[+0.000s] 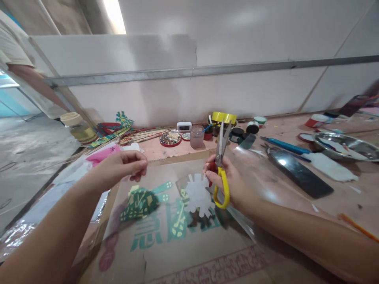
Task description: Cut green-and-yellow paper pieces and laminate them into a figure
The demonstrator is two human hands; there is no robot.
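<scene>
Scissors (222, 185) with yellow handles point upward in my right hand (232, 179), blades a little apart. Just left of that hand is a white paper cutout (199, 195) with a fringed edge, above the printed cardboard (166, 256); whether the fingers touch it is unclear. My left hand (130, 163) hovers over the board's left side, fingers curled together, with nothing visible in them. Below it lies a green and yellow patterned piece (140, 203), and a similar narrow strip (179, 221) sits near the cutout.
Along the wall stand a lidded jar (77, 128), a tray of beads (170, 138), a cup (197, 137) and yellow tape (224, 117). To the right are a black object (300, 171), a brush (331, 165) and a metal bowl (352, 146). A person's arm (38, 85) shows at upper left.
</scene>
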